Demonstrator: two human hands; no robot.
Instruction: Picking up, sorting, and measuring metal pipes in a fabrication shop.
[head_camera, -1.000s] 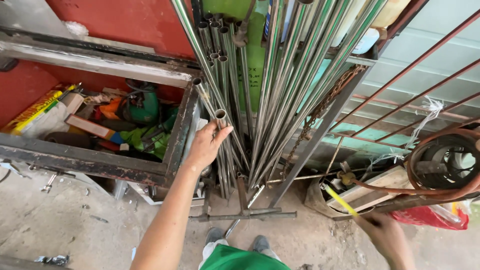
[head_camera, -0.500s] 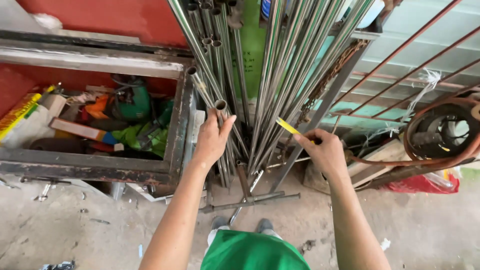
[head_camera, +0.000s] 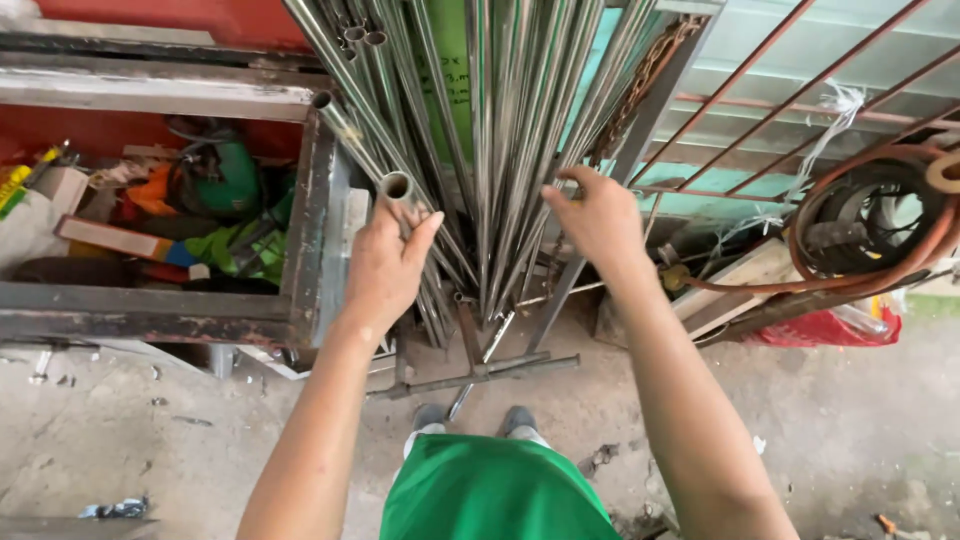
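Head view: left hand (head_camera: 385, 262) grips one steel tube (head_camera: 400, 190) near its open end — right hand (head_camera: 600, 215), fingers curled, touches the leaning tube bundle (head_camera: 520, 150), its grasp unclear; steadying the neighbours looks wise.

Soft, even daylight with faint shadows, mild glare on the steel tubes (head_camera: 500, 150), wide-angle bending at edges.

Metal box (head_camera: 318, 215) holding tools left; coiled hose (head_camera: 850, 215) right; rusty grating (head_camera: 800, 90) behind.
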